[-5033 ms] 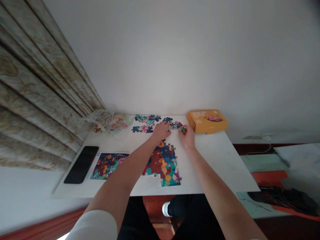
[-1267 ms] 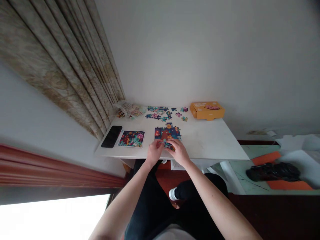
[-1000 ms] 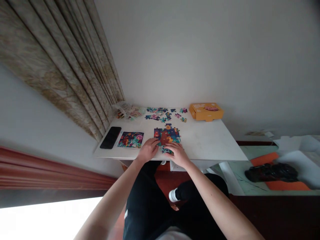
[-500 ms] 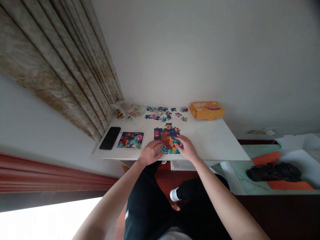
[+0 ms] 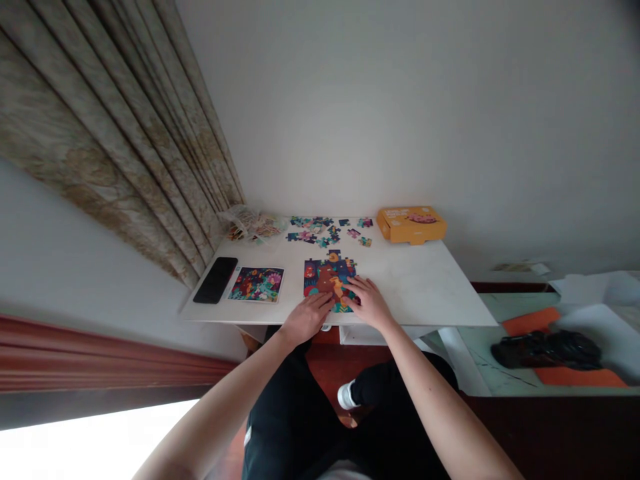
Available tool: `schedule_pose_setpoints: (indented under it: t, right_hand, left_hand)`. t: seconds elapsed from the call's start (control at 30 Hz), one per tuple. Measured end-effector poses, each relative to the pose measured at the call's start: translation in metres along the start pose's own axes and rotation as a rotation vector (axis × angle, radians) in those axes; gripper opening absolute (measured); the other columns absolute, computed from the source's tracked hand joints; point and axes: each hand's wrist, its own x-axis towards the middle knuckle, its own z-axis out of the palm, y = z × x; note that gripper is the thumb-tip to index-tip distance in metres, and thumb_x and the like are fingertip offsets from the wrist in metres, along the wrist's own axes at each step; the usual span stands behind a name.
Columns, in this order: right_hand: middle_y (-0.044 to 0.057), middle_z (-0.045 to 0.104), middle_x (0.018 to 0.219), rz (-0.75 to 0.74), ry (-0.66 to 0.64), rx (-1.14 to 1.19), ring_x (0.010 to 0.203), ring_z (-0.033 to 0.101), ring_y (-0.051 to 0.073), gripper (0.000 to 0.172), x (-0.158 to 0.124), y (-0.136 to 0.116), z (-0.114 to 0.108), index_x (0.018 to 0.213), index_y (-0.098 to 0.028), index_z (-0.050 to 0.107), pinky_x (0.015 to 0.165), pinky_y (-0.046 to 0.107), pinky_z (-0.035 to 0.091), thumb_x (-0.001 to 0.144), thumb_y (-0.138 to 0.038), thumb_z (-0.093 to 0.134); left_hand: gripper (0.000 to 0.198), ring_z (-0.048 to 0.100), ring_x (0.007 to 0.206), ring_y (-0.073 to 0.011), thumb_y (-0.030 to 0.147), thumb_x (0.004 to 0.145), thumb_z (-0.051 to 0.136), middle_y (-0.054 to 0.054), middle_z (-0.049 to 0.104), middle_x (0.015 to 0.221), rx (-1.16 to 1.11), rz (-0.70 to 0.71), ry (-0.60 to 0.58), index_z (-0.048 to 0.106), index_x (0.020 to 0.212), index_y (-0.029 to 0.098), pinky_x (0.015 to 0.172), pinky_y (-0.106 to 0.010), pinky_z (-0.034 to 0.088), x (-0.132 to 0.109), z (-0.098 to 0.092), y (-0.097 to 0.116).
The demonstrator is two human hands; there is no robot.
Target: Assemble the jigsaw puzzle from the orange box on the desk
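Down from the loose pieces come both hands, and now they're working on the assembled jigsaw puzzle [image 5: 327,280], right by the near edge of the white table [image 5: 415,287]! Left hand [image 5: 306,319] lies flat at the puzzle's lower edge, right hand [image 5: 369,303] presses its fingers on the lower right, the two just apart, neither clamped on anything. Loose jigsaw pieces [image 5: 320,230] scatter beyond, with an orange box [image 5: 411,225] far right, and a picture card [image 5: 256,285] left beside a black phone [image 5: 215,280].

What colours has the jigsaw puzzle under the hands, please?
The jigsaw puzzle is dark blue, rust brown and teal, in the head view.
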Motion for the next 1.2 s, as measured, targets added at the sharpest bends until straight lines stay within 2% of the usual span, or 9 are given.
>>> schedule_pose_setpoints:
  t: [0.17, 0.5, 0.77, 0.97, 1.2]
  right_hand:
    - [0.009, 0.064, 0.146, 0.002, -0.007, -0.002, 0.142, 0.054, 0.031, 0.033, -0.0007, 0.0001, 0.0, 0.13, -0.026, 0.072, 0.119, 0.059, 0.038, 0.1, -0.035, 0.061]
    - [0.009, 0.065, 0.146, -0.01, 0.001, 0.01, 0.141, 0.055, 0.032, 0.034, -0.001, 0.0024, 0.0009, 0.13, -0.026, 0.072, 0.119, 0.06, 0.039, 0.098, -0.034, 0.063]
    - [0.01, 0.065, 0.145, -0.012, 0.004, 0.009, 0.141, 0.056, 0.032, 0.033, -0.0007, 0.0036, 0.0015, 0.129, -0.028, 0.073, 0.118, 0.061, 0.04, 0.099, -0.036, 0.063]
    - [0.009, 0.065, 0.146, -0.007, -0.007, 0.007, 0.141, 0.055, 0.032, 0.034, -0.0007, 0.0039, 0.0018, 0.131, -0.027, 0.072, 0.119, 0.06, 0.039, 0.098, -0.035, 0.063]
    - [0.009, 0.064, 0.146, -0.012, 0.001, 0.008, 0.141, 0.055, 0.031, 0.034, -0.001, 0.0041, 0.0023, 0.131, -0.028, 0.072, 0.119, 0.061, 0.038, 0.099, -0.035, 0.062]
  left_hand:
    - [0.044, 0.056, 0.14, -0.0268, 0.011, 0.1, 0.049, -0.014, 0.062, 0.148, 0.033, -0.001, -0.04, 0.06, 0.142, 0.019, 0.116, -0.046, 0.048, -0.0018, -0.0029, 0.0]
    - [0.04, 0.058, 0.138, -0.0245, 0.013, 0.101, 0.05, -0.013, 0.064, 0.145, -0.02, -0.029, 0.008, 0.065, 0.136, 0.021, 0.116, -0.045, 0.05, -0.0052, -0.0024, -0.0004]
    - [0.042, 0.06, 0.136, -0.025, 0.011, 0.098, 0.055, -0.011, 0.066, 0.142, -0.025, -0.042, -0.028, 0.067, 0.135, 0.026, 0.116, -0.046, 0.049, -0.0017, -0.0071, 0.0006]
    - [0.041, 0.059, 0.137, -0.0259, 0.012, 0.099, 0.053, -0.012, 0.065, 0.143, -0.027, -0.04, -0.025, 0.066, 0.136, 0.024, 0.115, -0.045, 0.051, 0.0003, -0.007, 0.0071]
    - [0.051, 0.053, 0.144, -0.0239, 0.006, 0.094, 0.05, -0.011, 0.063, 0.148, -0.047, -0.021, -0.022, 0.062, 0.141, 0.023, 0.118, -0.046, 0.048, -0.0028, -0.0013, 0.0057]
